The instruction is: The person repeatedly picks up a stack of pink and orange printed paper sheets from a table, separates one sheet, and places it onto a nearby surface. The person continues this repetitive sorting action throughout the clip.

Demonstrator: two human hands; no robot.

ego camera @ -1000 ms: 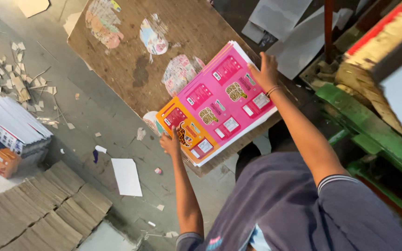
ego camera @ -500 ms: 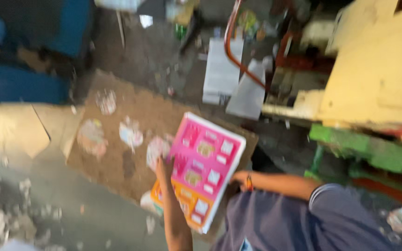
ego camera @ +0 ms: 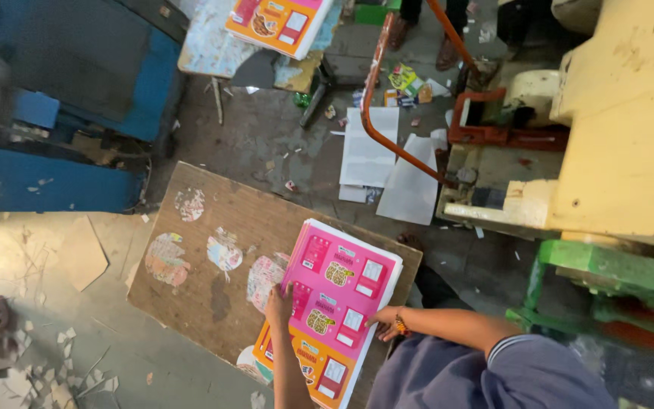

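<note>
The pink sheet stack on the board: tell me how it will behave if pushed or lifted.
The stack is many thin printed sheets, so it probably sags when lifted by one edge. Its layered right edge suggests loose sheets that may slide apart if pushed. Both hands, left and right, rest at its sides, which hints it handles better squared from both edges.

Brown wooden board [ego camera: 213, 295] as work surface, tilted in view, marked with round patches of stuck paper scraps [ego camera: 166, 260]. Stack of pink and orange printed sheets [ego camera: 332, 307] flat on its right part, overhanging the near edge. Grey concrete floor [ego camera: 266, 136] underneath and around, littered with white sheets [ego camera: 369, 151], small paper bits [ego camera: 77, 363] and a cardboard piece [ego camera: 85, 254]. Farther off, second small table [ego camera: 213, 49] bearing another stack of orange printed sheets [ego camera: 278, 23].
</note>
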